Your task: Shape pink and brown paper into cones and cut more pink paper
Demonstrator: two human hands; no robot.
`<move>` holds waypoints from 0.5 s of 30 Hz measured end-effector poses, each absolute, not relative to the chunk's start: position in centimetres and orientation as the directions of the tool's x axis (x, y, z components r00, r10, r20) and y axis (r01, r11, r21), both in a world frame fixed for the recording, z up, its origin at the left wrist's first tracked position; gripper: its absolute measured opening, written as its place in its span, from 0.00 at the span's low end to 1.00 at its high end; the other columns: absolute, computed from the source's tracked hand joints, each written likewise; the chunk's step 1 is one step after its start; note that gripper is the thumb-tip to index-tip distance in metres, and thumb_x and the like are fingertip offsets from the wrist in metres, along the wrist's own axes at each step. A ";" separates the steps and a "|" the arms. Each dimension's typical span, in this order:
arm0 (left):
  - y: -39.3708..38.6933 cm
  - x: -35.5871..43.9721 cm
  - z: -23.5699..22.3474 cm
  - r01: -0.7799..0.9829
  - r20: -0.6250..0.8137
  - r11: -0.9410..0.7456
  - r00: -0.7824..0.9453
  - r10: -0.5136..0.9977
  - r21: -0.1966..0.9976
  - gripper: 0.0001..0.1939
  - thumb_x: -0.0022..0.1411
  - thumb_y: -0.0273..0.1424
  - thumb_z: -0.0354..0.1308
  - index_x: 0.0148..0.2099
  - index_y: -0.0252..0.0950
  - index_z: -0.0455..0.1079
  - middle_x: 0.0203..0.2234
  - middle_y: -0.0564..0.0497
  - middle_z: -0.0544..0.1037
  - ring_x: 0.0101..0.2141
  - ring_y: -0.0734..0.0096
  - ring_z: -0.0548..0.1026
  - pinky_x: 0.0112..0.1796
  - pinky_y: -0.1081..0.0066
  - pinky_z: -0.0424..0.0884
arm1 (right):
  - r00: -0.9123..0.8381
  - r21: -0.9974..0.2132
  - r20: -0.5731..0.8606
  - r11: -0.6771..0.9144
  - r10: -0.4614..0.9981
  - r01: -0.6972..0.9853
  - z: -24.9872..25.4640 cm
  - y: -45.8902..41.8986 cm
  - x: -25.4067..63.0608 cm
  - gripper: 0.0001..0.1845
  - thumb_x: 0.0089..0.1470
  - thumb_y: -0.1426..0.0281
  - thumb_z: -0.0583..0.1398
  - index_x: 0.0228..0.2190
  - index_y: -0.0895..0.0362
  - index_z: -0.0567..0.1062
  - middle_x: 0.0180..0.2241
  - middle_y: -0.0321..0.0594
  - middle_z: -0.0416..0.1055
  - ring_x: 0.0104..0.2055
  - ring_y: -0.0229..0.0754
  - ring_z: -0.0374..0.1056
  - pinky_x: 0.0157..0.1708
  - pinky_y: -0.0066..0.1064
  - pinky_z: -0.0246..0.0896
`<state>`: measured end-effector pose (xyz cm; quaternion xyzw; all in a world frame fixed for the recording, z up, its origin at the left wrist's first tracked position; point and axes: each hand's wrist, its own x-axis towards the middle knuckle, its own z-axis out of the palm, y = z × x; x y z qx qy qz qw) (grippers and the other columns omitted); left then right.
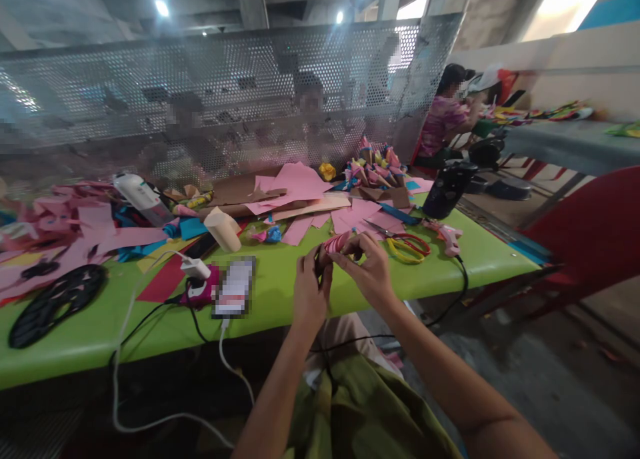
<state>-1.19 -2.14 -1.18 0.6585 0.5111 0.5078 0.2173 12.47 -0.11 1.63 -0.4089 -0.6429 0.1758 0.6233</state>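
My left hand and my right hand meet just above the near edge of the green table. Between their fingertips they pinch a small rolled pink paper piece. Both hands have their fingers curled closed round it. Yellow-handled scissors lie on the table just right of my right hand. A pink glue gun rests beyond the scissors, its black cord running off the table edge.
Pink paper sheets, blue and red scraps and a cardboard box of paper cones cover the table's far side. A phone and charger lie left. A perforated metal screen backs the table. A red chair stands right; a person sits beyond.
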 end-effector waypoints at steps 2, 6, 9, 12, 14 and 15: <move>-2.2 -1.1 -1.3 0.447 0.449 -0.387 -0.036 0.893 0.806 0.21 0.69 0.34 0.53 0.63 0.39 0.63 0.50 0.40 0.71 0.49 0.59 0.75 0.52 0.57 0.71 | 0.112 -0.725 0.669 0.611 0.735 0.317 1.7 -0.1 12.4 0.16 0.55 0.60 0.66 0.24 0.52 0.66 0.26 0.34 0.64 0.28 0.40 0.58 0.28 0.32 0.56; -2.1 -1.1 -1.4 0.421 0.438 -0.380 -0.047 0.898 0.823 0.21 0.69 0.35 0.53 0.62 0.38 0.64 0.51 0.40 0.72 0.49 0.59 0.75 0.53 0.57 0.70 | 0.101 -0.703 0.687 0.624 0.719 0.340 1.6 -0.1 12.5 0.16 0.55 0.61 0.66 0.24 0.52 0.67 0.26 0.34 0.65 0.28 0.40 0.59 0.28 0.33 0.56; -1.9 -1.2 -1.5 0.375 0.415 -0.358 -0.079 0.906 0.855 0.20 0.69 0.37 0.54 0.60 0.39 0.65 0.50 0.41 0.73 0.51 0.58 0.74 0.54 0.56 0.69 | 0.122 -0.720 0.675 0.613 0.728 0.325 1.6 -0.2 12.7 0.16 0.55 0.60 0.66 0.25 0.52 0.68 0.26 0.34 0.65 0.29 0.41 0.58 0.29 0.33 0.57; -1.7 -1.3 -1.7 0.336 0.394 -0.345 -0.089 0.915 0.876 0.19 0.67 0.37 0.55 0.59 0.39 0.66 0.51 0.42 0.74 0.53 0.57 0.72 0.56 0.55 0.67 | 0.151 -0.732 0.666 0.601 0.730 0.322 1.6 -0.2 12.9 0.17 0.55 0.58 0.67 0.24 0.52 0.68 0.24 0.34 0.65 0.28 0.40 0.58 0.28 0.33 0.56; -1.7 -1.2 -1.8 0.304 0.385 -0.342 -0.091 0.918 0.889 0.19 0.67 0.37 0.56 0.58 0.39 0.67 0.51 0.42 0.74 0.54 0.57 0.72 0.57 0.55 0.66 | 0.144 -0.737 0.659 0.597 0.738 0.318 1.6 -0.2 13.0 0.18 0.54 0.57 0.66 0.24 0.52 0.68 0.25 0.34 0.65 0.28 0.40 0.58 0.28 0.33 0.56; -1.7 -1.2 -1.8 0.281 0.374 -0.336 -0.093 0.923 0.899 0.20 0.66 0.37 0.56 0.58 0.39 0.67 0.51 0.42 0.74 0.54 0.56 0.72 0.57 0.56 0.66 | 0.138 -0.740 0.656 0.596 0.742 0.312 1.6 -0.2 13.0 0.18 0.54 0.57 0.66 0.24 0.52 0.68 0.25 0.34 0.66 0.28 0.40 0.58 0.27 0.33 0.57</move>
